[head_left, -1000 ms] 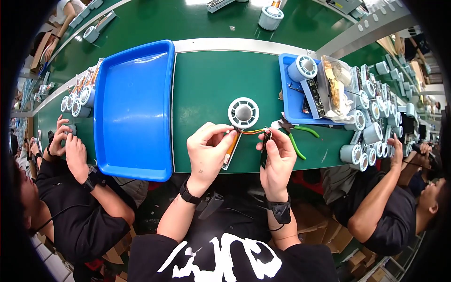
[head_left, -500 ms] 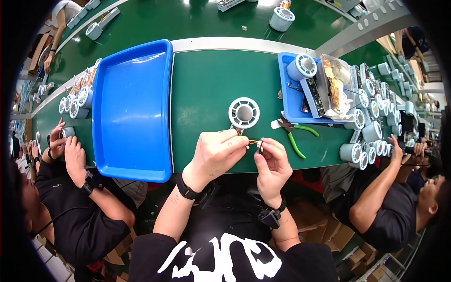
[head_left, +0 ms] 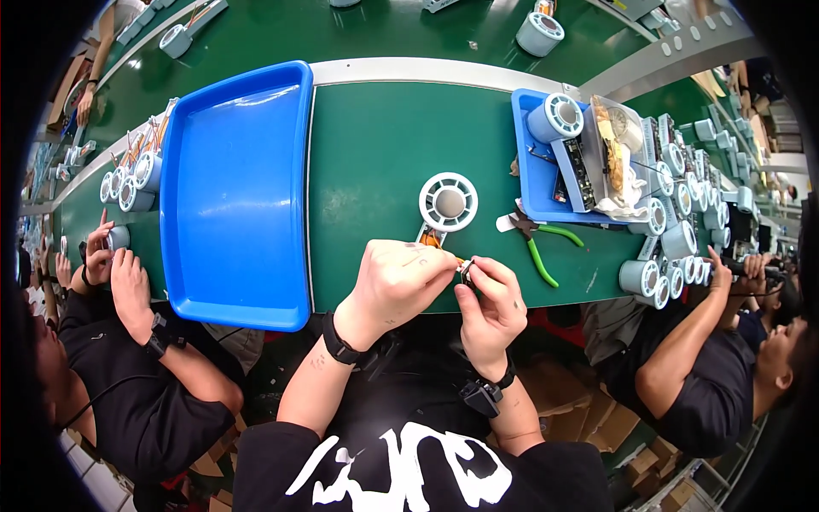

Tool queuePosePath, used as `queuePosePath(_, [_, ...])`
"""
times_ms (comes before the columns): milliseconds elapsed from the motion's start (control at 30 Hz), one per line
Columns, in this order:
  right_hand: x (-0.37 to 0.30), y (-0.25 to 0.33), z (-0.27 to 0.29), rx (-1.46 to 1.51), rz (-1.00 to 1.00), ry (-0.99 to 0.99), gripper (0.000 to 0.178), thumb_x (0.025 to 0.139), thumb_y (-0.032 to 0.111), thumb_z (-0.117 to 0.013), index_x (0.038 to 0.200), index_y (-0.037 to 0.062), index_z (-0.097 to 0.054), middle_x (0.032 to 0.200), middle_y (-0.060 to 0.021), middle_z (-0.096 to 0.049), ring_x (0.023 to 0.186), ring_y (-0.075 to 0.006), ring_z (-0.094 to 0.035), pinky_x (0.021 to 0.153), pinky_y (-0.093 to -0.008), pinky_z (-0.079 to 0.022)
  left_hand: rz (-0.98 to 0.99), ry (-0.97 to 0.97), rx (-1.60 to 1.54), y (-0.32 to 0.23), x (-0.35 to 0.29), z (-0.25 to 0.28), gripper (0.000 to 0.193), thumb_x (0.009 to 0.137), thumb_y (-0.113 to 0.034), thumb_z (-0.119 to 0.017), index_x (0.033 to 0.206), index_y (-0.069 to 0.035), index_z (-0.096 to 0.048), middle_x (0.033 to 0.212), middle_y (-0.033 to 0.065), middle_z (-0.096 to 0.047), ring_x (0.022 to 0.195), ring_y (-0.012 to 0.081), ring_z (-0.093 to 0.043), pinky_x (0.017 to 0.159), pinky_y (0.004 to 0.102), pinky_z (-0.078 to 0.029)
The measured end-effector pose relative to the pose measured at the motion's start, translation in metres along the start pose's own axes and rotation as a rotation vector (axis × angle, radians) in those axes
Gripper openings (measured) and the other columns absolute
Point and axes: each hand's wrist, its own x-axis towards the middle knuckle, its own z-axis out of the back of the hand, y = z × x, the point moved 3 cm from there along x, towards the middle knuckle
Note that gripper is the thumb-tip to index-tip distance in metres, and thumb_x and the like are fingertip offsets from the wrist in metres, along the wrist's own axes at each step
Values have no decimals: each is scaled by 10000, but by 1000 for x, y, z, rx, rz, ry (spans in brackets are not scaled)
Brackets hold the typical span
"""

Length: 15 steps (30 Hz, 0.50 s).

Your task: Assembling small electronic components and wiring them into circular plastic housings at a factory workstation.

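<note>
In front of me a pale blue round fan head (head_left: 449,203) with a slotted ring lies on the green bench, its handle part and orange wires (head_left: 430,240) showing behind my left hand. My left hand (head_left: 397,280) is closed, thumb and fingertips pinching the thin wires. Close against those fingertips, my right hand (head_left: 492,314) pinches a small white-and-black connector (head_left: 466,271) at the wire ends. Fingers cover most of the connector, so how its pieces sit together is hidden.
A large blue tray (head_left: 239,196) stands at left. Green-handled cutters (head_left: 537,243) lie right of the fan head. Behind them a smaller blue tray (head_left: 533,200) holds parts. Many fan units (head_left: 638,277) crowd the right; co-workers sit on both sides.
My left fingertips have moved right, up against my right fingertips, and the wire stretch between the hands has shortened. The fan head appears slightly farther right; the whole view has shifted a little.
</note>
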Motion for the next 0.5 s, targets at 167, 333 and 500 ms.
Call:
queuePosePath(167, [0, 0, 3, -59, 57, 52, 307, 871, -118, -741, 1171, -66, -703, 1232, -196, -662, 1055, -234, -694, 915, -324, -590, 37, 18, -13, -4, -1, 2, 165, 732, 40, -802, 797, -56, -684, 680, 52, -705, 540, 196, -667, 500, 290, -496])
queuePosePath(333, [2, 6, -1, -94, -8, 2, 327, 809, -100, -790, 1125, -31, -746, 1137, -175, -718, 990, -267, -719, 864, -332, -589, 132, 85, 29, -5, 0, 3, 148, 737, 15, -802, 767, -61, -679, 661, 59, -695, 533, 211, -666, 496, 295, -499])
queuePosePath(500, [11, 13, 4, -119, -63, 56, 326, 814, -116, -774, 1130, -36, -755, 1132, -175, -721, 979, -256, -723, 859, -325, -590, 153, 172, 79, -4, 5, 6, 145, 737, -23, -803, 746, -70, -667, 647, 59, -680, 538, 228, -663, 498, 307, -501])
